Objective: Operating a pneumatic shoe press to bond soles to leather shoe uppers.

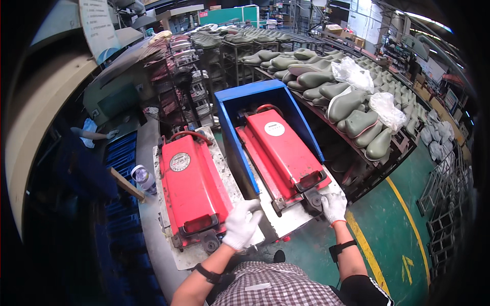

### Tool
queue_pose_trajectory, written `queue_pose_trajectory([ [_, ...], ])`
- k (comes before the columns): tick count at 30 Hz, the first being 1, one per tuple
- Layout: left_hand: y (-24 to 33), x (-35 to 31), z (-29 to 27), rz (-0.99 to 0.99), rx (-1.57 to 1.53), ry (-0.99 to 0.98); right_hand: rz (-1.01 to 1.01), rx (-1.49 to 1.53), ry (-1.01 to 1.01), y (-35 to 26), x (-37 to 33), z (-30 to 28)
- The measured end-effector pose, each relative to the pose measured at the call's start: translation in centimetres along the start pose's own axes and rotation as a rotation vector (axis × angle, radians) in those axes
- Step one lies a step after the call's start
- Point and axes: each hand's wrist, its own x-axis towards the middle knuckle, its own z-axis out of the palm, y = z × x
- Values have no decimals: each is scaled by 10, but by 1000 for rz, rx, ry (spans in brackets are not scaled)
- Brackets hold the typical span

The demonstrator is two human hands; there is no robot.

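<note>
the left hand (243,224) is half-spread, seemingly empty, beside the left machine (191,186); the right hand (335,207) curls at the block (313,202) fronting the right machine (280,148), maybe for bracing, grip unclear. a hood (250,91) walls that machine, probably for shielding.

This was a footwear factory workshop: red machines (273,148) stood near massed olive boots (346,106) and yellow floor lines (366,249).

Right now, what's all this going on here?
A person's gloved left hand is by the front of the left red machine. The right hand is at the black block on the right red machine; whether it grips is unclear. A blue hood stands around that machine's back. Green boots lie beyond, to the right.
</note>
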Motion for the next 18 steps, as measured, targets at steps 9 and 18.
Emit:
queue_pose_trajectory([
  [9, 21, 64, 115, 387, 241, -326, 390, 159, -226, -10, 5, -13],
  [18, 14, 76, 153, 492, 483, -541, 292, 579, -588, -58, -83, -74],
])
